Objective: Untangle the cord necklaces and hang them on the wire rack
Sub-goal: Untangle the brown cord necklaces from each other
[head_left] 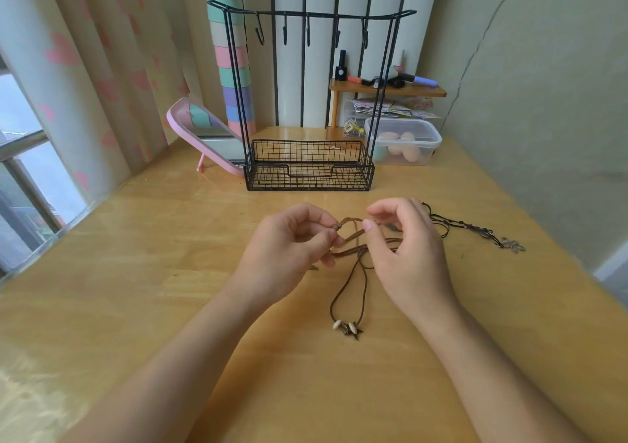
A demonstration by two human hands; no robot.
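**Two hands work a brown cord over a wooden table**

The thumb and forefinger of the left hand [289, 245] pinch a small knot at the end of a brown cord necklace [361, 272], with the other fingers curled in beneath. The right hand [404, 252] takes the same cord's upper loop between thumb tip and bent forefinger, just beside the left. From the two grips the cord runs down toward the person and ends in pale beads and a dark star pendant [348, 330] lying on the table [170, 272]. A darker cord necklace [455, 223] trails from behind the right hand out to the right, its metal flower charm [513, 245] flat on the wood. Farther back stands the black wire rack [307, 157], its hooks [308, 35] bare, between a pink mirror [204, 126] and a clear lidded box [404, 140].
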